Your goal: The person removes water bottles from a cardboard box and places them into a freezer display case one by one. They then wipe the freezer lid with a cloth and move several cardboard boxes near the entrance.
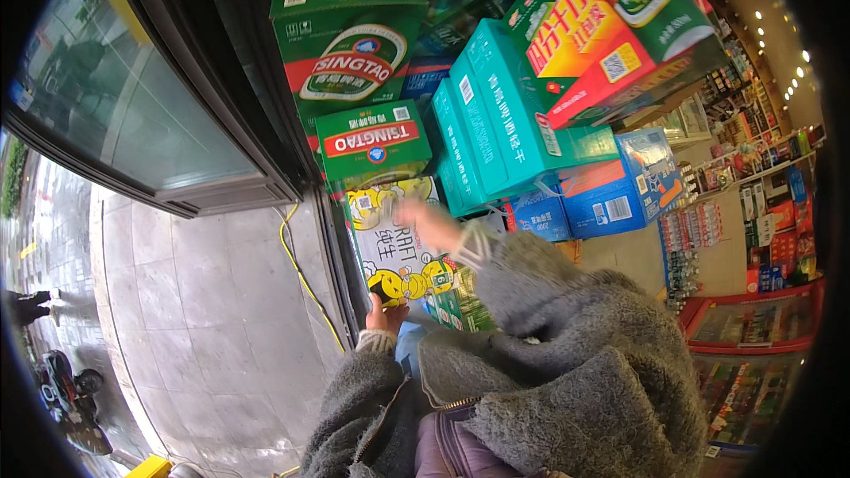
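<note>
A grey and yellow beer carton (398, 242) with cartoon smiling faces lies before me. My left hand (386, 314) grips its near end, thumb up along the edge. Over the carton's upper face is my right hand (428, 224), blurred by motion; whether it touches the cardboard is unclear. Just beyond the carton sits a small green Tsingtao box (375, 143). Partly hidden under my right sleeve, green and gold beer cans (471, 299) lie beside the carton's near right corner.
A large Tsingtao case (348, 46) stands behind, with teal boxes (498, 119), a green-red case (617, 26) and blue boxes (597, 192) to the right. At left are a glass door (146, 106) and a yellow cable (299, 265) on the tiled floor.
</note>
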A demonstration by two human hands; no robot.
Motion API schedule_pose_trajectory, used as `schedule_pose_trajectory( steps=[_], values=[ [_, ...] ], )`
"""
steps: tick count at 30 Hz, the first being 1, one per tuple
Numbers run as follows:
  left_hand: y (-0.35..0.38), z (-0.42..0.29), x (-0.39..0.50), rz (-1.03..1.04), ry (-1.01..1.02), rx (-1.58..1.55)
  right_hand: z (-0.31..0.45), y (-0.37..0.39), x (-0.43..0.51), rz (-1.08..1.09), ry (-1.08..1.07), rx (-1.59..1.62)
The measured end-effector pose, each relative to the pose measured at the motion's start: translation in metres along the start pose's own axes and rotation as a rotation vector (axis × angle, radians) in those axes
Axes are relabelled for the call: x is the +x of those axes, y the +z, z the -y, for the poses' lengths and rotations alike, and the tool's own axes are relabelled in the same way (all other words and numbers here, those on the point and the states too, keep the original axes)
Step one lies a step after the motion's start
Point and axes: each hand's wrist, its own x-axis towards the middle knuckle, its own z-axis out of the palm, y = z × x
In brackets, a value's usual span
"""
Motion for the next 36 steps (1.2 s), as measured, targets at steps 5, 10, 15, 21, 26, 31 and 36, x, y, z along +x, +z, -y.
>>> schedule_pose_trajectory(
  steps=[5, 10, 15, 21, 26, 31, 36],
  values=[
    [-0.020, -0.016, -0.001, -0.167, -0.011, 0.114, 0.009, -0.005, -0.117, 0.160, -0.017, -0.376],
    [0.001, -0.034, -0.051, -0.384, 0.421, 0.514, 0.047, -0.094, -0.206, 0.002, -0.443, -0.098],
    [0.121, 0.008, -0.096, 0.003, 0.605, 0.728, 0.049, -0.224, -0.282, -0.779, -0.544, -0.285],
    [0.310, 0.087, -0.134, 0.632, 0.995, 1.299, -0.031, -0.307, -0.254, -0.685, -0.496, -0.654],
    [0.428, 0.150, -0.155, 0.814, 1.590, 1.516, -0.089, -0.404, -0.258, -0.712, -0.113, -0.764],
    [0.484, 0.197, -0.135, 0.582, 1.856, 1.814, -0.122, -0.450, -0.293, -0.794, 0.220, -0.669],
    [0.484, 0.212, -0.109, 0.366, 1.859, 1.886, -0.143, -0.420, -0.318, -1.012, 0.122, -0.682]
  ],
)
